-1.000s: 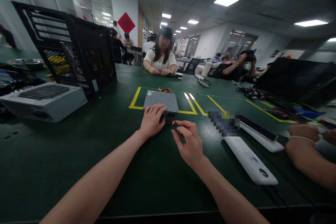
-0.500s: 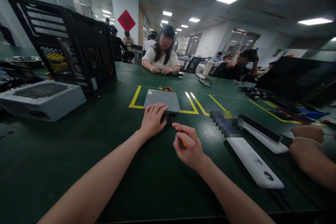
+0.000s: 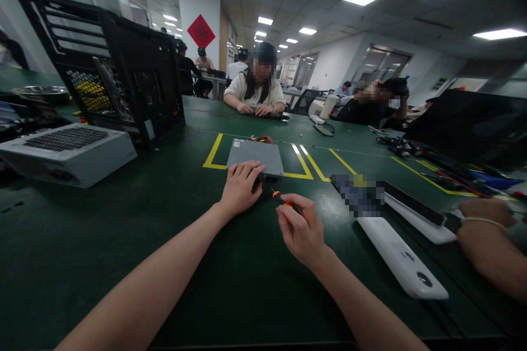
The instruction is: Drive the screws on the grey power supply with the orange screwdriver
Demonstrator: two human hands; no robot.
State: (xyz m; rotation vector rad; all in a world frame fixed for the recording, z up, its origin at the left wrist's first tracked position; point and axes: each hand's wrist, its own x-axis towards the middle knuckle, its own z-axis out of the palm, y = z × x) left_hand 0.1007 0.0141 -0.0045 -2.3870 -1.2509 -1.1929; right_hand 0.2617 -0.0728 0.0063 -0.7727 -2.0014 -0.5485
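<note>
A grey metal power supply unit (image 3: 257,156) lies flat on the green table in front of me, with coloured cables (image 3: 261,139) at its far side. My left hand (image 3: 242,184) grips its near left edge, fingers over the top and the thumb down by the front face. In my right hand (image 3: 302,227) is a screwdriver with an orange and black handle (image 3: 281,198), pinched between thumb and fingers. Its thin tip points up and left toward the front of the unit, below the socket. Whether the tip touches anything, I cannot tell.
Left of me stand a black computer case (image 3: 135,77) and another power supply (image 3: 78,153). To the right lie white handheld devices (image 3: 403,258) beside another person's arm (image 3: 489,236). Yellow tape (image 3: 302,162) marks the table. Across it sits a person (image 3: 255,90).
My right hand has drawn back slightly down and right with the screwdriver, and more of its handle shows. My left hand stays on the power supply unit.
</note>
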